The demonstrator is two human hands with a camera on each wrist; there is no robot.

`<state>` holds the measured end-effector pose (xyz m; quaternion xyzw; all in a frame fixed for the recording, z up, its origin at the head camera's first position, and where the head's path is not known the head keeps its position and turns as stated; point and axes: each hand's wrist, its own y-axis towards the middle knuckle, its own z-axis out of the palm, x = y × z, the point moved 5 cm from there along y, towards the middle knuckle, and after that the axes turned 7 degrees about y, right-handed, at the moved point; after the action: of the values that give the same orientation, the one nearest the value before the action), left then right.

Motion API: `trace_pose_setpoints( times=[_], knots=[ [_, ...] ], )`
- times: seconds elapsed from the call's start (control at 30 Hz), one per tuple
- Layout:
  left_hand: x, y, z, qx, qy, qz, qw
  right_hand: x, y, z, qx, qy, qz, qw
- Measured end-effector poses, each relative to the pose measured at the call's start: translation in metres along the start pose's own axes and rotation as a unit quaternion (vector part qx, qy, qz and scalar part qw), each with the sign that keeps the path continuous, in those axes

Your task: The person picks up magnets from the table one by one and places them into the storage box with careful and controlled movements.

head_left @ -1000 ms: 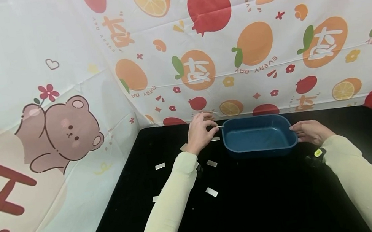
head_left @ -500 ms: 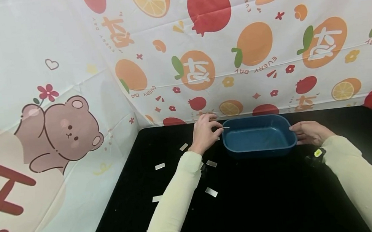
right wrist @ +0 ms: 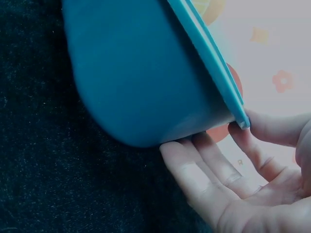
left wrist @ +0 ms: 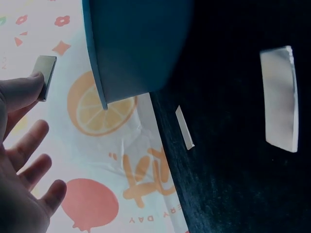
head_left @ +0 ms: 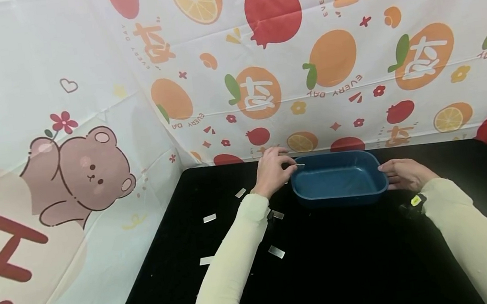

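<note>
My left hand pinches a small flat silver metal piece between thumb and forefinger, the other fingers spread. In the head view the piece sticks out over the left rim of a blue rectangular basin. At the basin's right end my right hand grips the rim, thumb on top and forefinger under the lip. Its other fingers rest against the outer wall in the right wrist view. The part of the basin's floor that shows holds nothing visible.
Several similar silver pieces lie scattered on the black table, among them one piece toward the front, another at left and one farther back. A fruit-print cloth hangs behind the table.
My left hand has moved right with the silver piece, from beside the basin's rim to over it. The right hand and the basin have stayed in place.
</note>
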<state>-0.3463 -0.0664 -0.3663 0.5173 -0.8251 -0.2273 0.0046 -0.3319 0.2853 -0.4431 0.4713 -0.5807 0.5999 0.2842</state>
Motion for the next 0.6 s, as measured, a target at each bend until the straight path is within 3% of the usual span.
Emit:
trace_pose_setpoints(
  times=[0.17, 0.6],
  knots=[
    [-0.003, 0.002, -0.003, 0.006, 0.005, 0.000, 1.0000, 0.001, 0.000, 0.001, 0.003, 0.002, -0.002, 1.0000],
    [-0.009, 0.005, 0.009, 0.031, 0.016, 0.011, 0.9993, 0.004, -0.001, 0.001, 0.001, -0.009, -0.003, 1.0000]
  ],
)
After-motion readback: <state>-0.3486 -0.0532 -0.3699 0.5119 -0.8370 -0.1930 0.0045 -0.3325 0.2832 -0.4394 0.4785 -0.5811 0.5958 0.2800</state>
